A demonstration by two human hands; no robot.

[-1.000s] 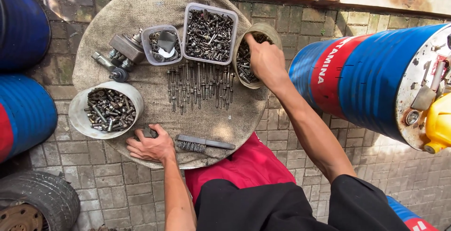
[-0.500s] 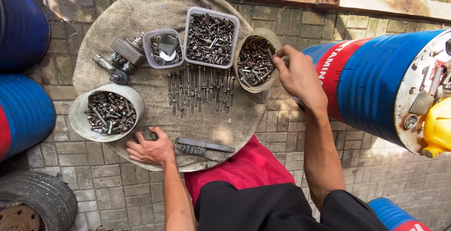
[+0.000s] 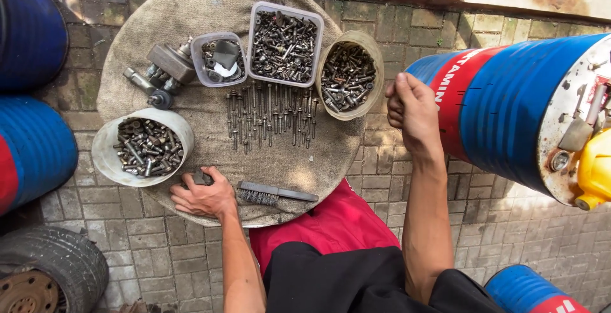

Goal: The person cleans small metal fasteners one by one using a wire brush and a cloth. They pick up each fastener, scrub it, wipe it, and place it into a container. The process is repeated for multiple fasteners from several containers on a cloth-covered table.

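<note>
The right hand point(image 3: 410, 106) is curled into a fist, knuckles up, forearm running straight back to the body; whatever it may enclose is hidden, so I cannot tell what it grips. Just beside it, toward the cloth-covered round table point(image 3: 191, 7), stands the tan cup of bolts point(image 3: 349, 74). The left hand point(image 3: 205, 196) rests flat at the table's near edge, fingers closed over a small dark piece point(image 3: 202, 177), mostly covered, with a wire brush point(image 3: 275, 193) just beside it
</note>
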